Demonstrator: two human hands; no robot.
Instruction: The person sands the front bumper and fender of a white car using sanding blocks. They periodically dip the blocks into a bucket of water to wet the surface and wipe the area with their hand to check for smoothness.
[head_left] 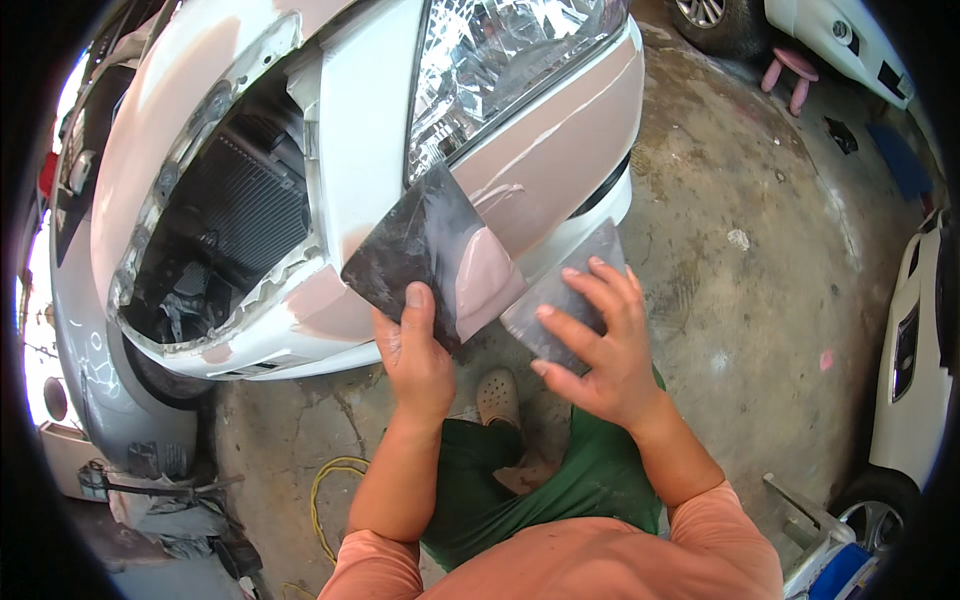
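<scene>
From the head view, we're right up against the front of a white car, and here's the left hand [415,355], closed on a dark square palette plate [400,240] by its lower edge, thumb flat on the upper face. Look at that plate: a smooth pink dollop of filler paste [487,275] sits toward its right corner! Over to the right hand [620,350], and we see its fingers fanned wide over the face of a grey spreader sheet [572,299], holding it, with the thumb at its lower left edge. The sheet's left corner is just beside the plate's right corner; whether they touch, we can't tell.

Beyond the hands, we have the bumper [560,150], tan-patched, with pale pink streaks running across it below the headlamp [520,70]. To the left gapes the opening in the car's nose, a dark finned radiator [240,180] inside. Underfoot, we spot a beige clog [498,395] on the stained concrete floor [720,320], a yellow hose [318,500] curling at the lower left, and a pink stool [795,65] up at the floor's far right.
</scene>
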